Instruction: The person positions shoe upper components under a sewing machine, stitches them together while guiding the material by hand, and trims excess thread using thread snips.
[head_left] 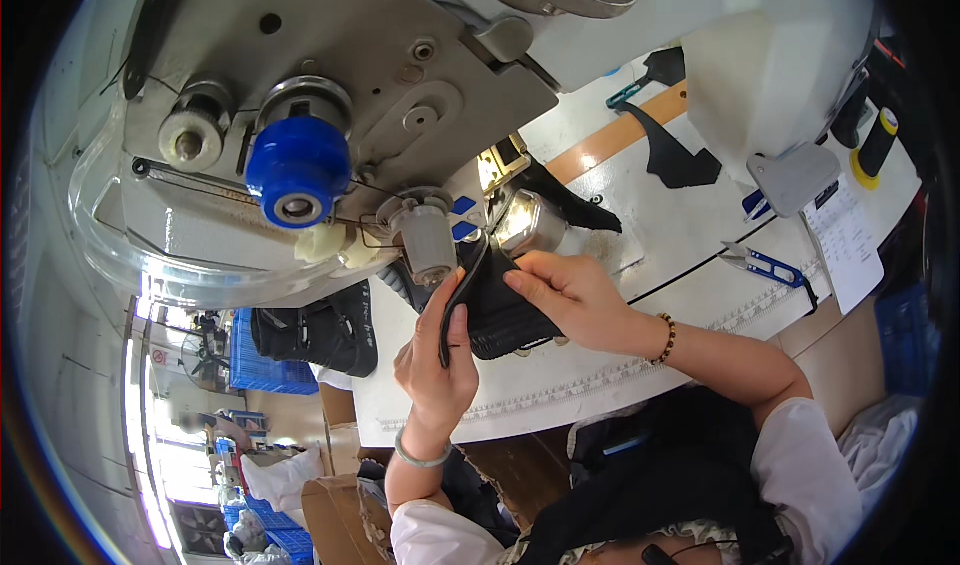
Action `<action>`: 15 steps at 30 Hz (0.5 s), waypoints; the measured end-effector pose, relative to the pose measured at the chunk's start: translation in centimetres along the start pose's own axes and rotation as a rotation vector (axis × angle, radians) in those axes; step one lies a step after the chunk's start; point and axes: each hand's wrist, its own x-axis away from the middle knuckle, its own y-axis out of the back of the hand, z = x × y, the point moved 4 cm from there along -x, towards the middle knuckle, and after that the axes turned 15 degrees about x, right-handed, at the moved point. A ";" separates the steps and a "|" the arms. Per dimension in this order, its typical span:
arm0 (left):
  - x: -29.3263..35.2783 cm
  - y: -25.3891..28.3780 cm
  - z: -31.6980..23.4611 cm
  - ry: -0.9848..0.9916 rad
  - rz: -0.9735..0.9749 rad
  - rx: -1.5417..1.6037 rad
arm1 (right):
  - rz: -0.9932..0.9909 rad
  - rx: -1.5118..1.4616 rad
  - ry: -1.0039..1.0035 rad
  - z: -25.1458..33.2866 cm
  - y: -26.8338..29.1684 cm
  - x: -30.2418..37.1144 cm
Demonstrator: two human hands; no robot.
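Both hands hold a black shoe upper (508,317) under the head of a sewing machine (370,75). My left hand (437,370) pinches its raised left edge between thumb and fingers, with the fingertips pointing up. From the other side my right hand (578,303) grips the upper's top edge, thumb and fingers closed on it. That top edge lies close to the machine's needle area, where the exact contact is hidden. A second black upper (320,330) with pale markings rests to the left on the table.
On the right of the white table (690,265) lie blue-handled thread snips (770,267), a paper sheet (848,240) and a black thread spool (876,150). A black cut piece (672,150) lies farther back. A measuring tape strip (600,377) runs along the near edge. Blue crates (262,360) stand left.
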 end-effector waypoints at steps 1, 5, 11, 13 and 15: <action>0.0 0.0 -0.1 -0.019 -0.012 0.004 | 0.001 0.004 0.001 0.0 0.1 0.0; 0.2 -0.3 0.1 -0.031 0.034 0.070 | 0.002 0.015 0.032 0.2 0.2 -0.1; 0.5 -1.6 0.2 -0.153 0.221 0.128 | -0.009 0.117 0.099 0.8 0.2 -0.1; 0.8 -1.8 0.3 -0.112 0.301 0.100 | 0.010 0.132 0.087 0.7 0.3 0.0; 1.1 -1.8 0.2 -0.125 0.319 0.112 | 0.019 0.096 0.043 0.6 0.3 0.0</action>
